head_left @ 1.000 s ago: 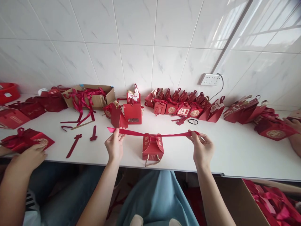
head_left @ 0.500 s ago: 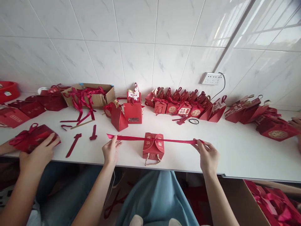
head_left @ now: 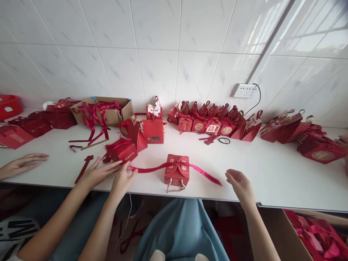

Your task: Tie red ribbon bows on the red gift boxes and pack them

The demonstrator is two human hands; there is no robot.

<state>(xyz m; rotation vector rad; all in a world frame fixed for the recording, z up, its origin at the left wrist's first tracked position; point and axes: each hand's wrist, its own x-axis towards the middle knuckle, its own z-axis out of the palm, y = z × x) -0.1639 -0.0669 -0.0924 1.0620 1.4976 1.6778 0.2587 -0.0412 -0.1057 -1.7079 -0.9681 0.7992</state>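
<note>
A small red gift box (head_left: 176, 173) with a rope handle stands near the table's front edge, straight ahead of me. A red ribbon (head_left: 152, 168) runs through its top and lies slack on both sides. My left hand (head_left: 122, 180) pinches the ribbon's left end between thumb and fingers. My right hand (head_left: 239, 184) hovers open with spread fingers just right of the ribbon's loose right end (head_left: 212, 178), which lies on the table. A co-worker's hand (head_left: 95, 174) reaches in beside my left hand and touches another red box (head_left: 121, 151).
A second hand of the co-worker (head_left: 23, 165) rests flat at far left. Rows of red gift boxes (head_left: 212, 121) line the wall. A cardboard box of ribbons (head_left: 112, 110) stands back left. Another person's hand (head_left: 343, 140) shows at far right, and a carton (head_left: 318, 235) sits below the table.
My right hand let go of the ribbon, which dropped slack onto the table. My left hand moved slightly down. The co-worker's hand slid a red box in from the left.
</note>
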